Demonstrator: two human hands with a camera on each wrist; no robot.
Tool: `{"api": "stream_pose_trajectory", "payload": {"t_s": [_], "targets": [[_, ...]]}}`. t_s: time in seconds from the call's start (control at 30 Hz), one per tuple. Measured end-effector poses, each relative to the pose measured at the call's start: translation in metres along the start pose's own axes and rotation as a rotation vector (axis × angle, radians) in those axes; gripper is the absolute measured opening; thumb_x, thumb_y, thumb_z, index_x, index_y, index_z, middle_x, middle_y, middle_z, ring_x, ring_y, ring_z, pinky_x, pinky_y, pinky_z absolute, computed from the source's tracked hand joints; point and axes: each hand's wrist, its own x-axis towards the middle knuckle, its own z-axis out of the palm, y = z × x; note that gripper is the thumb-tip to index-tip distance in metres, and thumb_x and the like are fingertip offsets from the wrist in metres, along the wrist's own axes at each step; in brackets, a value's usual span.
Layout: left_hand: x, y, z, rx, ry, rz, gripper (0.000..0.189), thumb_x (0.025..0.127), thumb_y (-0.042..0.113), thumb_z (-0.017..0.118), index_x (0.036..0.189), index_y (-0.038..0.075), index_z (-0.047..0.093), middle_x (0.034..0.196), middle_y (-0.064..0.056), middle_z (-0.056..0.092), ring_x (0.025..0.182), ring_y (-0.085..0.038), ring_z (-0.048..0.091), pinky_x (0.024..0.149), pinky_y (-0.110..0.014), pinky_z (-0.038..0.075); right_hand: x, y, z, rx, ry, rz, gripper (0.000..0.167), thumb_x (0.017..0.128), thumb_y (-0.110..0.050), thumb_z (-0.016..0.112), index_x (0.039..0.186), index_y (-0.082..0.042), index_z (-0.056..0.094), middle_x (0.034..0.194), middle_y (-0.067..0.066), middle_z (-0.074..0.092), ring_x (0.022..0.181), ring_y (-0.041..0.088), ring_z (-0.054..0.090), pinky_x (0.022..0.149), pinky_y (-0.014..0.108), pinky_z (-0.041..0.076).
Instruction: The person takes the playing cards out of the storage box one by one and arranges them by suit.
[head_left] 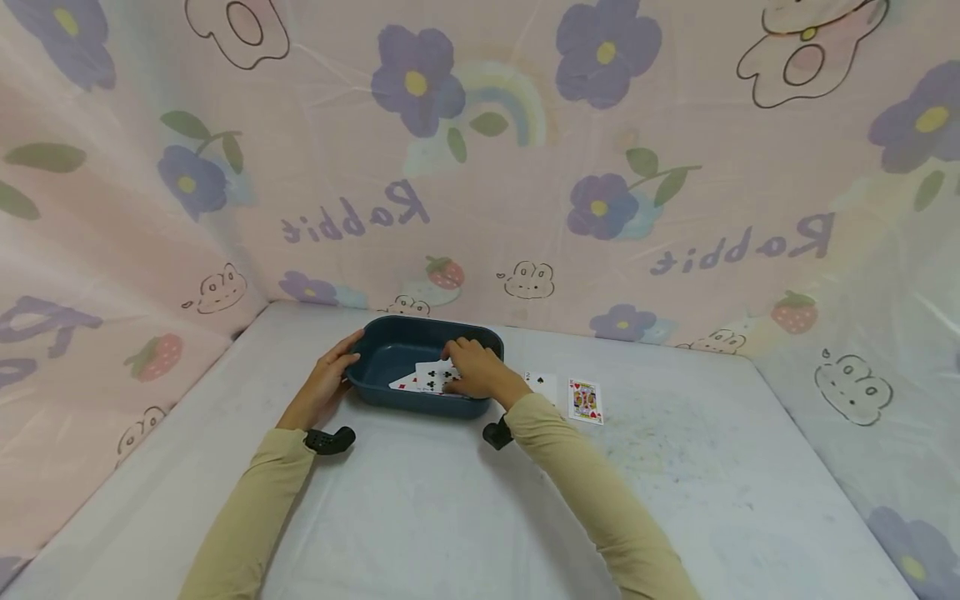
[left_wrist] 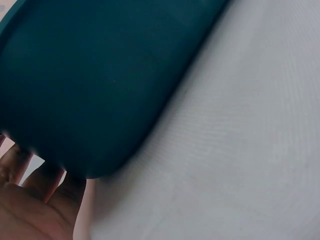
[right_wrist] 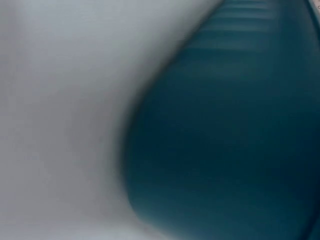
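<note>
A dark teal plastic basin [head_left: 420, 403] stands on the white-covered table, filling much of both wrist views. My left hand [head_left: 330, 372] rests against its left end, fingers extended along the outer wall; in the left wrist view the fingertips pass out of sight behind the basin. My right hand [head_left: 476, 371] reaches inside over the right part, thumb and fingers pinching a club playing card [head_left: 427, 380]. A card with red diamonds [head_left: 403, 384] shows partly from under it. The right hand is outside the right wrist view.
Right of the basin lie a spade card [head_left: 542, 384], partly covered by the right forearm, and a red-suited court card [head_left: 585, 402]. A printed curtain [head_left: 480, 208] hangs close behind the basin and along both sides of the table [head_left: 405, 508].
</note>
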Motion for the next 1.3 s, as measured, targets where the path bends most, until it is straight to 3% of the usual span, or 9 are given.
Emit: {"api": "stream_pose_trajectory", "payload": {"t_s": [0.17,0.4,0.87,1.3], "targets": [[0.0,0.002,0.001,-0.011,-0.008,0.001,0.052,0.106,0.01,0.034,0.156,0.012,0.021,0.161,-0.007,0.004,0.144,-0.03,0.008,0.112,-0.053,0.016,0.003,-0.003,0.002,-0.032,-0.047,0.045,0.052,0.087,-0.037,0.073,0.127,-0.011,0.052,0.123,0.008,0.052,0.112,0.025,0.049,0.089,0.043,0.043],[0.001,0.0,-0.001,0.001,-0.01,0.018,0.051,0.106,0.011,0.034,0.156,0.012,0.022,0.161,-0.007,0.006,0.144,-0.029,0.007,0.112,-0.052,0.016,0.007,-0.003,0.002,-0.081,-0.123,0.095,0.055,0.089,-0.04,0.07,0.132,-0.013,0.049,0.131,0.007,0.049,0.12,0.026,0.045,0.098,0.046,0.038],[0.0,0.0,0.0,0.006,-0.014,0.013,0.051,0.106,0.01,0.033,0.156,0.011,0.021,0.161,-0.008,0.004,0.145,-0.029,0.005,0.112,-0.053,0.015,0.009,-0.005,0.008,-0.116,-0.151,0.158,0.06,0.091,-0.039,0.068,0.14,-0.014,0.047,0.136,0.008,0.049,0.123,0.026,0.046,0.1,0.05,0.038],[0.0,-0.002,-0.001,-0.01,-0.008,0.023,0.051,0.106,0.011,0.033,0.155,0.011,0.022,0.161,-0.007,0.005,0.145,-0.028,0.005,0.112,-0.053,0.014,0.012,-0.005,0.009,-0.066,-0.125,0.147,0.06,0.088,-0.035,0.072,0.14,-0.015,0.048,0.132,0.01,0.047,0.121,0.027,0.044,0.099,0.05,0.038]]}}
